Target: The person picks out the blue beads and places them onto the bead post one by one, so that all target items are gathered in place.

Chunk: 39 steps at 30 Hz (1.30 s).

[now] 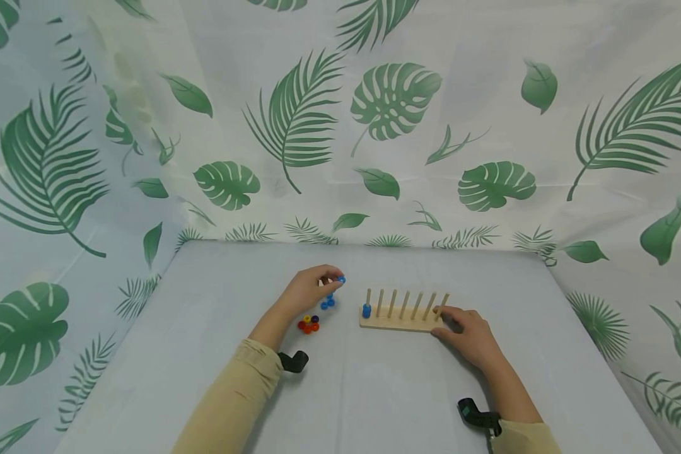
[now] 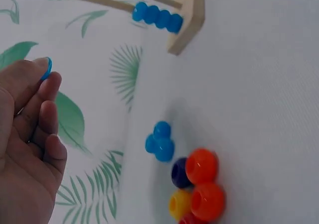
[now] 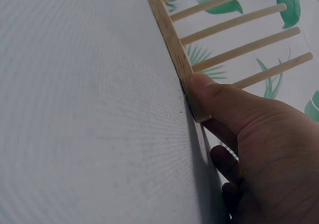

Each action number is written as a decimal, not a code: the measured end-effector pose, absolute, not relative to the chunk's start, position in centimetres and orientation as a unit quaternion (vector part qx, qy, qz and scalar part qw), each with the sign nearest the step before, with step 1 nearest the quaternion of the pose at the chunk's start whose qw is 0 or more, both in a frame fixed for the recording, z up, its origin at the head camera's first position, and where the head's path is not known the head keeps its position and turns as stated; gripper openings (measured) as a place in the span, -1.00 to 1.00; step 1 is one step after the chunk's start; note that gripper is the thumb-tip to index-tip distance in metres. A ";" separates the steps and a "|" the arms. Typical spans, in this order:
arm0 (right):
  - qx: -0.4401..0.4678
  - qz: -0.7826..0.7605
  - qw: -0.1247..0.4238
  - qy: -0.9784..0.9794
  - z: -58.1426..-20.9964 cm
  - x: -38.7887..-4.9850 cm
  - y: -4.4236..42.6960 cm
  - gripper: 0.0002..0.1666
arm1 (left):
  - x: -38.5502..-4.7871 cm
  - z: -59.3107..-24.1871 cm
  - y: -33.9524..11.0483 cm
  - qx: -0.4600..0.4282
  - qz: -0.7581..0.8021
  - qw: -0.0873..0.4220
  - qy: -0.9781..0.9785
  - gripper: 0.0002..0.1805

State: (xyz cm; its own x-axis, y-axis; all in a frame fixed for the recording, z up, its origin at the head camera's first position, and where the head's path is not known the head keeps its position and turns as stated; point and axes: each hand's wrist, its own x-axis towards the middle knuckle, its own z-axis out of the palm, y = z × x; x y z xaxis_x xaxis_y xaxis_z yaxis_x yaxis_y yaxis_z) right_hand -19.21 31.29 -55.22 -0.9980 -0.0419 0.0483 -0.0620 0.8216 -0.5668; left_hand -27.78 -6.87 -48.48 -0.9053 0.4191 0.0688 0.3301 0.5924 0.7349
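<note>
My left hand (image 1: pixel 308 292) pinches a blue bead (image 1: pixel 342 279) between thumb and fingertips, held above the table and left of a wooden peg board (image 1: pixel 400 323). In the left wrist view only a sliver of that bead (image 2: pixel 47 68) shows past the thumb. Several blue beads (image 2: pixel 158 18) are stacked on the board's leftmost peg; its other pegs are bare. At the board's right end, my right hand (image 1: pixel 470 335) grips the base, its thumb on the near edge in the right wrist view. Loose blue beads (image 2: pixel 162 143) lie clustered below the left hand.
Close to the left forearm sits a group of orange beads (image 2: pixel 208 201), a yellow bead (image 2: pixel 178 204), a dark purple bead (image 2: pixel 180 173) and a red bead (image 1: pixel 302 325). A white cloth covers the table (image 1: pixel 374 391); leaf-patterned sheets (image 1: pixel 318 208) hang at the back and sides.
</note>
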 end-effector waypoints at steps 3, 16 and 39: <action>0.027 0.298 0.017 -0.954 -55.2 -19.2 31.3 -0.26 | -27.4 -47.7 -6.3 0.231 0.407 0.051 0.882 -0.76; 0.029 0.296 0.019 -0.954 -55.2 -19.1 31.3 -0.28 | -26.3 -46.8 -3.8 0.286 0.403 0.052 0.868 -0.76; 0.038 0.295 0.031 -0.954 -55.4 -19.2 31.3 -0.29 | -26.2 -47.6 -2.4 0.297 0.400 0.050 0.865 -0.74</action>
State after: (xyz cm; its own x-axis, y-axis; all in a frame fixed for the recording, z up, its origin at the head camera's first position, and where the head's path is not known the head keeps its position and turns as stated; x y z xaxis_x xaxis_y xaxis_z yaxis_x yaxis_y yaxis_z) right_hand -19.20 31.33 -55.40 -0.9951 -0.0550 0.0817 -0.0915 0.8231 -0.5605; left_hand -26.17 -2.39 -47.65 -0.8185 0.5543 0.1511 0.4740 0.5029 0.7228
